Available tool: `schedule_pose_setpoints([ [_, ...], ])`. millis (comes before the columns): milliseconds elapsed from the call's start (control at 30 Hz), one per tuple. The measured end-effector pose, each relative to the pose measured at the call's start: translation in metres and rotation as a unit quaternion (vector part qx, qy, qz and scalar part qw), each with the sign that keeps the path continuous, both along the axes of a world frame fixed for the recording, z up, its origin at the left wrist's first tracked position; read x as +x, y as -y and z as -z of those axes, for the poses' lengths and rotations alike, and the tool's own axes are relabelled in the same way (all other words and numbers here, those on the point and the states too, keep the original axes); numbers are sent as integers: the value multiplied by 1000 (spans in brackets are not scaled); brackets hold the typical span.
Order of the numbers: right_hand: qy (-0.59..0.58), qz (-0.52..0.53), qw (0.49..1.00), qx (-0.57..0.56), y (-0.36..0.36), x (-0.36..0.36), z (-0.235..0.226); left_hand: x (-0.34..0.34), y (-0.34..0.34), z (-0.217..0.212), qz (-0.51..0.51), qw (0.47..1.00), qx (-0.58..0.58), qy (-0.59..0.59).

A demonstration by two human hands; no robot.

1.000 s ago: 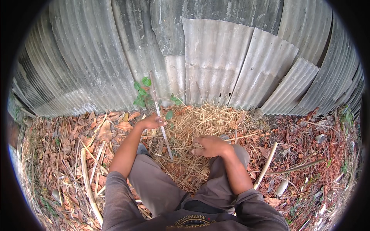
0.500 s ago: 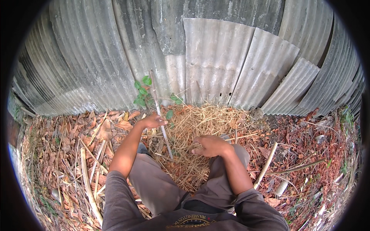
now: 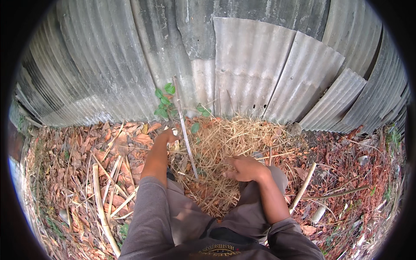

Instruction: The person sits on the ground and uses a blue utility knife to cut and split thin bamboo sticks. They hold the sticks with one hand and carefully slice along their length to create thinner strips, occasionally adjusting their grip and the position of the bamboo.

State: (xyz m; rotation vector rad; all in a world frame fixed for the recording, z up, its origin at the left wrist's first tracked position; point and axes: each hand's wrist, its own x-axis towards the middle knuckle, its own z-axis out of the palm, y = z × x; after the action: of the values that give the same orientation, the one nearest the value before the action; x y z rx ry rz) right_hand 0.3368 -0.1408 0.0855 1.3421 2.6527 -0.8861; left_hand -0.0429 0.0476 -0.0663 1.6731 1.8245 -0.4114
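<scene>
Corrugated fence [image 3: 242, 69] far: grey, ribbed, streaked darker. Small plant [image 3: 164, 100] at fence foot: green. Straw heap [image 3: 229, 143] centre: pale yellow. Dead leaves [image 3: 73, 160] left and right: rust-brown. Trousers [image 3: 173, 216] near: grey-brown. Stick [image 3: 185, 130]: grey.

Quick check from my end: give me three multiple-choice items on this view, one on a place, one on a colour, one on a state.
1. The small leafy plant stands
A. at the foot of the corrugated metal wall
B. behind the person
C. on the person's lap

2. Its leaves are
A. red
B. green
C. white

3. The left hand is
A. flat and empty
B. gripping the long thin stick
C. out of view

Answers: 1 A, it grows against the sheets. 2 B, green against grey metal. 3 B, fingers curl around the stick; the right hand rests on the dry straw.
</scene>
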Motion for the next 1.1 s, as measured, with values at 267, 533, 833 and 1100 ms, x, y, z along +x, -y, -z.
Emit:
schedule_pose_setpoints([
  [267, 11, 19, 1000, -12, -1, 14, 0, 45, -17, 77, -266, 929, 251, 58],
  [533, -19, 12, 1000, 9, -1, 14, 3, 64, -33, 83, -351, 855, 347, 161],
  [833, -16, -5, 1000, -10, -6, 6, 6, 53, -36, 40, -229, 847, 449, 167],
  [1100, -28, -5, 1000, 4, -4, -4, 10, 53, -2, -110, -150, 768, 436, 445],
])
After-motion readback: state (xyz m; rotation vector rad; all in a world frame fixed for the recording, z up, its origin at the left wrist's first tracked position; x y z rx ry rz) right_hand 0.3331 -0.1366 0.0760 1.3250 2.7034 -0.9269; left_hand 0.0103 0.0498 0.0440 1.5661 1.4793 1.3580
